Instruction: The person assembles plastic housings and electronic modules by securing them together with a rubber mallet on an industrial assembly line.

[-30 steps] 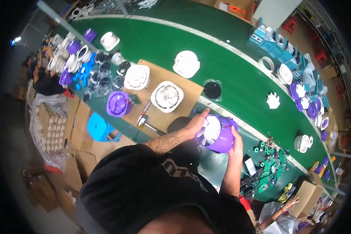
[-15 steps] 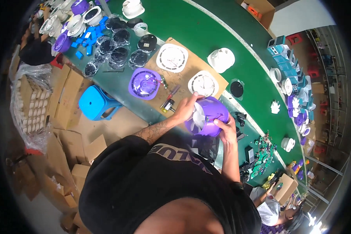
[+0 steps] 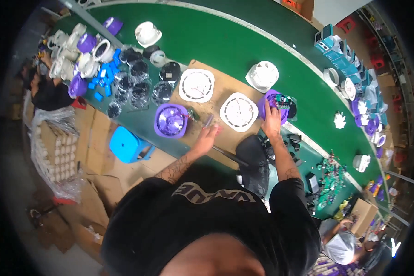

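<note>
My right hand [image 3: 272, 120] grips the near rim of a round purple plastic housing [image 3: 266, 105], right of the cardboard sheet. A green circuit board [image 3: 283, 102] shows at its top, by my fingertips. My left hand [image 3: 206, 139] is over the near edge of the cardboard, fingers bent and blurred; a reddish smear sits beside the fingertips, and what they hold, if anything, is unclear. Just beyond it lies a small slim tool [image 3: 209, 120]. A purple housing [image 3: 170, 120] and two white square-rounded housings [image 3: 196, 85] [image 3: 239, 112] rest on or beside the cardboard.
Black discs in clear wrap [image 3: 139, 89] and blue blocks [image 3: 106, 73] crowd the left of the bench. A white housing [image 3: 262, 76] stands beyond the cardboard. Green circuit boards [image 3: 331, 184] are heaped at right. A blue stool [image 3: 126, 145] stands front left; co-workers sit at both sides.
The purple housing, held in both hands with its white fan blades showing, has moved right and away, now only in my right hand. My left hand has let go and moved left and nearer.
</note>
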The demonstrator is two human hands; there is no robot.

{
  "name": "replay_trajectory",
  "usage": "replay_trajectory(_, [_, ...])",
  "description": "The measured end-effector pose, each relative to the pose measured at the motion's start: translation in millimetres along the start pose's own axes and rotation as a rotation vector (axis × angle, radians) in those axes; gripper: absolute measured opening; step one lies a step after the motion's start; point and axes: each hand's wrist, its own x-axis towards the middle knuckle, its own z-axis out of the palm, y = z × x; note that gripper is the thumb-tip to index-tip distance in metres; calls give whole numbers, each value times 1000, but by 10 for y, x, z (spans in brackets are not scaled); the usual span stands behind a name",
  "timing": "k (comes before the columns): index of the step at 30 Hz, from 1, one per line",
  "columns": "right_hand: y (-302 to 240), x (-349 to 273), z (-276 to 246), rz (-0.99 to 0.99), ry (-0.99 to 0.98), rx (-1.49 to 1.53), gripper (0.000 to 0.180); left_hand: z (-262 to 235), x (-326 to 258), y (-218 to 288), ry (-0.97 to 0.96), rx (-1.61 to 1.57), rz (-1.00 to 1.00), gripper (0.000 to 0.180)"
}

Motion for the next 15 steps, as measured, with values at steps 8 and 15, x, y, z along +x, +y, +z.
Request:
replay_trajectory(8, [6,-8,-229,-136,-324,98,53,-175,911,537,43,8,-23,50])
replay_trajectory(15, [1295,1638,103,460,193,621,62,877,2515,1392,18,-120,-199,72])
